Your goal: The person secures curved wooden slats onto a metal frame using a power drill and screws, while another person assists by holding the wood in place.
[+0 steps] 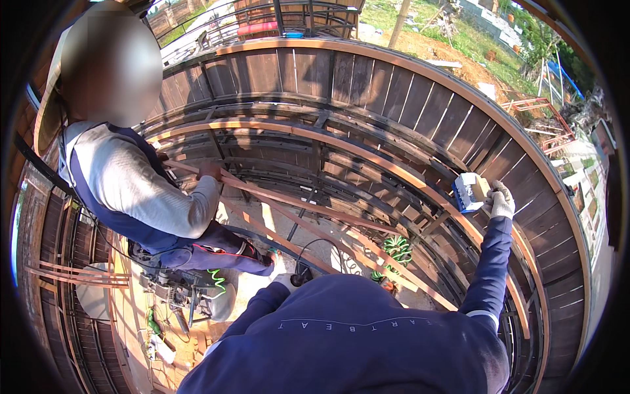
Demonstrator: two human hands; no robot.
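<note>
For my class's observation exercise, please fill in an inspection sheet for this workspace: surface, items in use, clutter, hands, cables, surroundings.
Surface: pale floor, sunlit in patches.
Items in use: blue-and-white box, at the right; black object, lower middle, exact kind unclear; long wooden strip, crossing the middle.
Clutter: dark machine at lower left.
Hands: right hand, gloved, at the box, grip unclear; left hand, gloved, beside the black object, grip unclear.
Cables: green coiled hose, right of middle; smaller green coil near the machine.
Surroundings: curved board wall; co-worker at left, one hand at the strip; sandy ground beyond the wall.
</note>
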